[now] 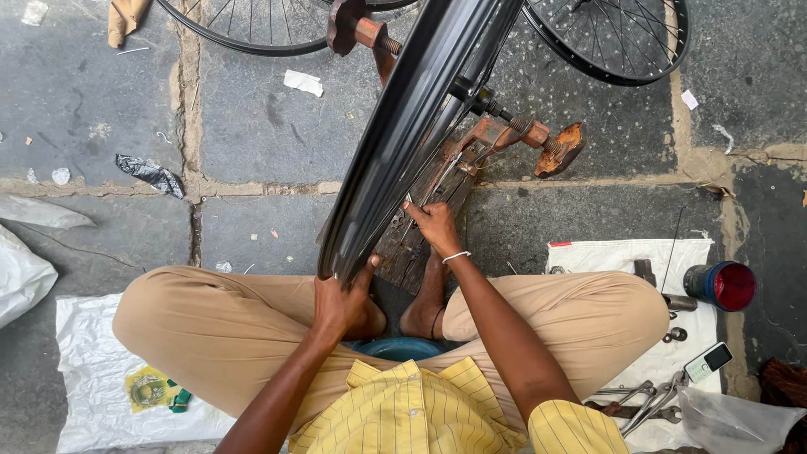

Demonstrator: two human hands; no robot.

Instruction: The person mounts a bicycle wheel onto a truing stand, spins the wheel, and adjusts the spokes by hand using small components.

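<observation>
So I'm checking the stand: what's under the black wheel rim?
Under the black wheel rim lie a worn wooden plank and a rusty metal stand. The rim covers the plank's left part; the stand's base cannot be seen.

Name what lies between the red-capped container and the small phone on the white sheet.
In the head view, a small metal ring lies on the white sheet between the red-capped container and the small phone.
</observation>
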